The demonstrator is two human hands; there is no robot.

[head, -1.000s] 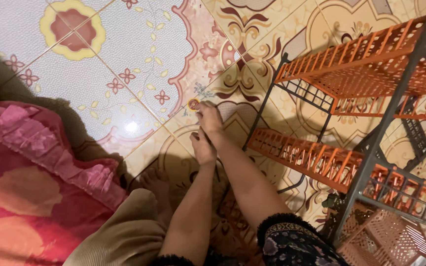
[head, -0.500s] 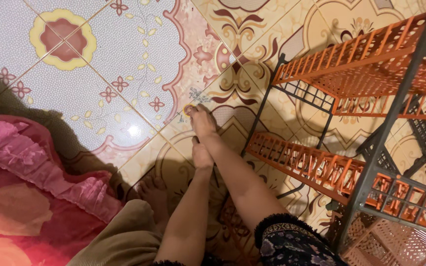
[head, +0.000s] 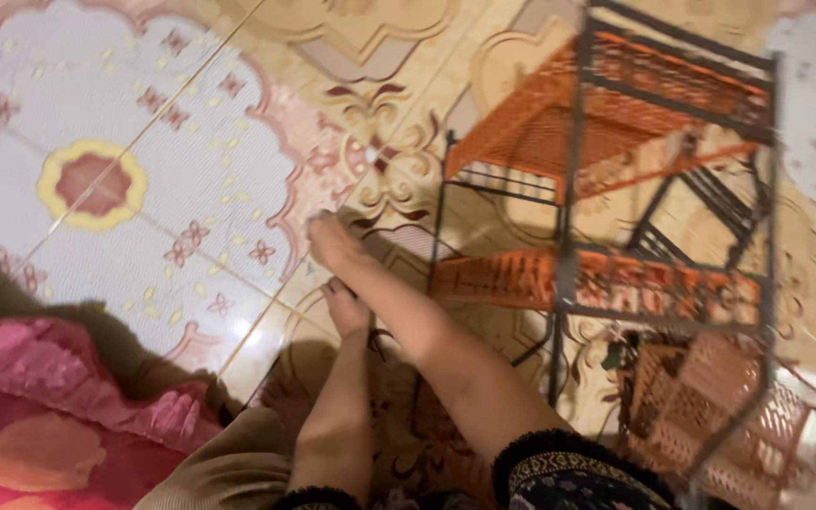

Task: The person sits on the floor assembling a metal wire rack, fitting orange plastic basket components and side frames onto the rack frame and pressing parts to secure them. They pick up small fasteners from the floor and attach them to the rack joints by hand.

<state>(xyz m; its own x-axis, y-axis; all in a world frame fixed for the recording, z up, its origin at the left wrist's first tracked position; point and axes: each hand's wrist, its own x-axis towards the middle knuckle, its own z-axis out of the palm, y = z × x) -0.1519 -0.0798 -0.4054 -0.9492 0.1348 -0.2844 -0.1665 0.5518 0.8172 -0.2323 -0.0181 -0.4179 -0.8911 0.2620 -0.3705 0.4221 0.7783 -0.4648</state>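
Down on the patterned ceramic floor tiles (head: 144,236), we have both arms stretched forward and to the left of the orange plastic shelf rack with dark metal frame (head: 616,189), which stands just to our right, its long shelves running away from us. Our right hand (head: 332,241) reaches furthest, fingers drawn together and pressed down on the floor near a tile seam; whether it pinches anything small there we cannot tell. Our left hand (head: 345,307) lies just behind it, touching the right forearm, fingers loosely curled, with nothing visible in it. The rack's nearest leg is near the right arm but apart from both hands. A pink and red patterned cloth (head: 49,416) lies at our left.
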